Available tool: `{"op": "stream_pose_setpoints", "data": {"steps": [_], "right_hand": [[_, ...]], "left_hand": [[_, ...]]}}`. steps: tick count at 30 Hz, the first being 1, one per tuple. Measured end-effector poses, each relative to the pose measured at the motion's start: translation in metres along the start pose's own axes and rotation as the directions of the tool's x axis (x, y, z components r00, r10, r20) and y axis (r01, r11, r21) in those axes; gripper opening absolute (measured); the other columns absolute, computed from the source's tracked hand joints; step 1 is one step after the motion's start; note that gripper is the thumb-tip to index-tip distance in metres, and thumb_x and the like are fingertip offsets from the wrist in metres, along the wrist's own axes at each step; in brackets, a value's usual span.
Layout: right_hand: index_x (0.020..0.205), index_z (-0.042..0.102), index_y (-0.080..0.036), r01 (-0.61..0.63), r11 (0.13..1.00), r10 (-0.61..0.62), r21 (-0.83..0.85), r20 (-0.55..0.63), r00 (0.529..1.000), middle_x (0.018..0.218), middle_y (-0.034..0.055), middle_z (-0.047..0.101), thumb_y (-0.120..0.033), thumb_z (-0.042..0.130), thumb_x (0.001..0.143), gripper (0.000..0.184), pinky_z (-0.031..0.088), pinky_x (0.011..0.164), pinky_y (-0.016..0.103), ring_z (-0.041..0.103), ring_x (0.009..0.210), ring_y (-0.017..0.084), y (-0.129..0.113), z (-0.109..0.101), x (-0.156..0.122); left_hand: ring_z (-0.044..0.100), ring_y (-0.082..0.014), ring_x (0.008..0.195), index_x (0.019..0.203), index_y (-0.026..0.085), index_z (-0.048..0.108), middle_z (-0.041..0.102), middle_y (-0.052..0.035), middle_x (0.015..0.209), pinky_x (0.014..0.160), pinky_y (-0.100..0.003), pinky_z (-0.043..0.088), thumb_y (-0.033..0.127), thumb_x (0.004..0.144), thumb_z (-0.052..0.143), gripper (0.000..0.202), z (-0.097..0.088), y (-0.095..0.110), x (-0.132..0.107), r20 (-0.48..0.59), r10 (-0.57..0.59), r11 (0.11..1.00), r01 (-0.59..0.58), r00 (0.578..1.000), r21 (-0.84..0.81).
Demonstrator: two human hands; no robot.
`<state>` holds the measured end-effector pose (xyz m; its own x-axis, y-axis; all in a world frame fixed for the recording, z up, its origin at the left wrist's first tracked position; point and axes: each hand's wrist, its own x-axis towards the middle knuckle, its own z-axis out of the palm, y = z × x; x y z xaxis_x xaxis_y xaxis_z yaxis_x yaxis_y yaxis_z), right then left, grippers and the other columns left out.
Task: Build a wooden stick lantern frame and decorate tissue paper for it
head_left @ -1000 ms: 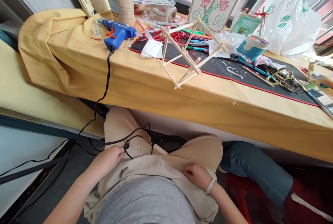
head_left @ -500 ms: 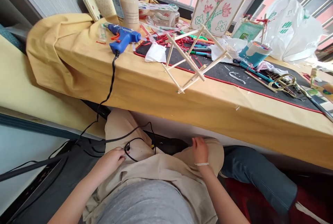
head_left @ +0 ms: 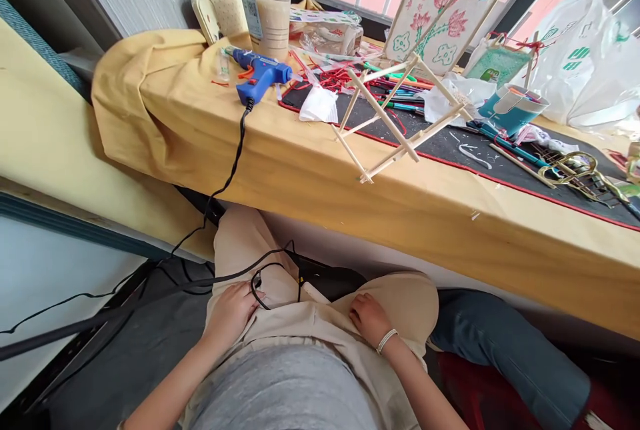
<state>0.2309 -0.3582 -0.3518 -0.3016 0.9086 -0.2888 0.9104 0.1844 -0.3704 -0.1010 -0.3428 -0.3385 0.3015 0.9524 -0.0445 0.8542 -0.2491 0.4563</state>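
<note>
- Well, the left hand lies flat on a beige cloth across the lap, fingers loose and grasping nothing, just beside a loop of black power cord.
- The right hand, a white bangle at its wrist, rests on that cloth too, fingers slightly curled and released.
- That cord crosses the lap between the hands and the ledge, then climbs to one blue glue gun.
- Above, a yellow cloth drapes the ledge, with one black cutting mat, red-bordered, on it.
- One wooden stick frame overhangs the mat's edge — tilted, open-sided, its sticks crossing.
- Around it: one plastic cup of milky drink, one painted lotus panel, one teal pen holder, one pair of gold scissors, one white plastic bag, and a tangle of red wire.
- Lower right, one denim-clad leg stretches past the lap.
</note>
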Motion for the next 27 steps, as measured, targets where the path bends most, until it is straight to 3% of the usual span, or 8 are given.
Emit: {"op": "stream_pose_setpoints", "data": {"steps": [5,10,16,19,22,25,27], "right_hand": [[0.085,0.06,-0.014,-0.039,0.999,0.039,-0.006,0.048,0.998,0.091,0.0031,0.062,-0.027,0.05,0.089,0.017,0.048,0.079,0.035,0.058,0.087,0.015,0.0,0.003,0.0],[0.093,0.06,-0.015,-0.047,0.999,0.049,-0.022,0.111,0.993,0.099,0.0049,0.061,-0.028,0.05,0.089,0.017,0.047,0.082,0.036,0.058,0.091,0.016,0.001,0.001,0.0],[0.091,0.061,-0.016,-0.062,0.998,0.065,-0.028,0.149,0.987,0.099,0.0051,0.061,-0.028,0.049,0.089,0.017,0.047,0.083,0.036,0.057,0.092,0.016,-0.003,-0.002,-0.001],[0.088,0.062,-0.018,-0.068,0.997,0.07,-0.021,0.149,0.986,0.1,0.0057,0.061,-0.028,0.048,0.09,0.017,0.046,0.084,0.034,0.057,0.093,0.015,-0.004,-0.005,-0.002],[0.086,0.062,-0.017,-0.065,0.998,0.065,0.0,0.144,0.987,0.096,0.0049,0.062,-0.028,0.048,0.09,0.018,0.045,0.085,0.036,0.056,0.093,0.016,-0.005,-0.007,-0.003],[0.084,0.063,-0.018,-0.06,0.998,0.056,0.027,0.132,0.99,0.095,0.0055,0.062,-0.025,0.047,0.09,0.017,0.043,0.086,0.035,0.055,0.094,0.016,-0.005,-0.006,-0.003],[0.082,0.065,-0.019,-0.056,0.997,0.05,0.048,0.124,0.991,0.092,0.007,0.063,-0.018,0.048,0.087,0.017,0.043,0.085,0.034,0.055,0.093,0.019,-0.003,-0.006,-0.002]], "left_hand": [[0.056,-0.0213,0.074,0.073,0.021,0.063,0.061,-0.007,0.074,0.069,-0.032,0.044,0.028,0.087,0.034,0.034,0.004,-0.001,-0.01,-0.15,0.043,0.999,-0.045,0.988,-0.013],[0.055,-0.0215,0.073,0.073,0.02,0.063,0.062,-0.0067,0.073,0.068,-0.033,0.043,0.029,0.088,0.035,0.033,0.002,-0.006,-0.012,-0.275,0.071,0.997,-0.074,0.959,0.0],[0.055,-0.0192,0.069,0.068,0.019,0.062,0.062,-0.0051,0.069,0.063,-0.03,0.042,0.027,0.087,0.039,0.031,0.003,-0.005,-0.012,-0.32,0.147,0.989,-0.148,0.936,0.021],[0.056,-0.0176,0.065,0.066,0.021,0.062,0.062,-0.0026,0.066,0.061,-0.028,0.042,0.028,0.085,0.042,0.029,0.001,-0.007,-0.009,-0.29,0.2,0.979,-0.205,0.936,0.016],[0.057,-0.0198,0.069,0.07,0.018,0.063,0.063,-0.0063,0.071,0.063,-0.031,0.043,0.025,0.086,0.041,0.028,0.0,-0.009,-0.005,-0.327,0.153,0.988,-0.154,0.932,0.022],[0.059,-0.0178,0.069,0.071,0.021,0.063,0.064,-0.0025,0.07,0.064,-0.027,0.046,0.028,0.084,0.044,0.025,0.0,-0.014,-0.002,-0.256,0.197,0.979,-0.204,0.946,-0.001],[0.06,-0.0177,0.073,0.077,0.021,0.064,0.065,-0.0029,0.074,0.067,-0.027,0.047,0.029,0.085,0.041,0.025,-0.001,-0.02,-0.001,-0.271,0.163,0.985,-0.171,0.949,-0.006]]}}
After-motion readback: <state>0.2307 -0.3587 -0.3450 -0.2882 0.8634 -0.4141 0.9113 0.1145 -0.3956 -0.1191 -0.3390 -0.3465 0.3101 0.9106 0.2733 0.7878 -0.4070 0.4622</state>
